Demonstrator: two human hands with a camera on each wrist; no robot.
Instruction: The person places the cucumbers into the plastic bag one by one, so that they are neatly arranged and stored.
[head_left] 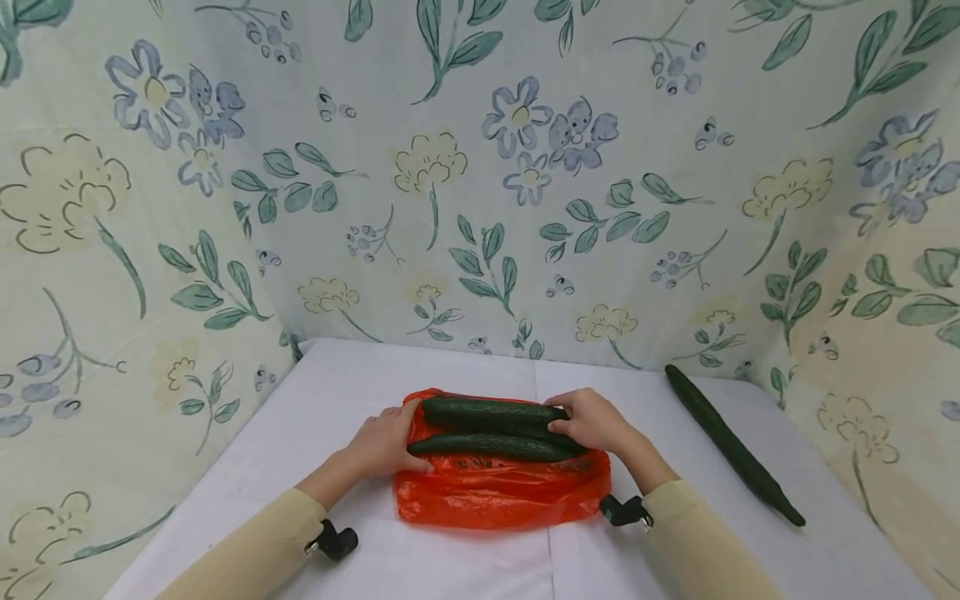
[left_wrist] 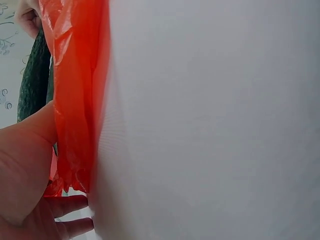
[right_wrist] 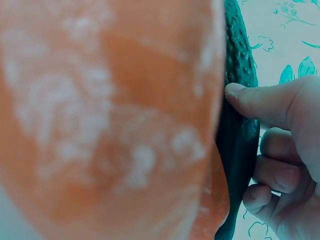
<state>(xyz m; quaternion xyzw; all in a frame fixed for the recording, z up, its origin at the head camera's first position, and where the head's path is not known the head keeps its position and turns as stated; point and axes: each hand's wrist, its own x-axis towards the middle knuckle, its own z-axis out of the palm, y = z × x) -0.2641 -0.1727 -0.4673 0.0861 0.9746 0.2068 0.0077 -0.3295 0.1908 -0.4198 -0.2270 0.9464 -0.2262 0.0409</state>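
Two dark green cucumbers lie side by side on a red plastic bag, one far cucumber and one near cucumber. My right hand pinches the far cucumber near its right end; in the right wrist view the thumb presses its side and the other fingers are curled. At the cucumbers' left ends is my left hand, against the bag's left edge. In the left wrist view two fingers of it stretch out straight to the table beside the bag. Part of the left hand's contact is hidden.
A third cucumber lies slantwise on the right side of the white-covered table. Floral cloth hangs behind the table and along both sides. Black devices are strapped at both wrists.
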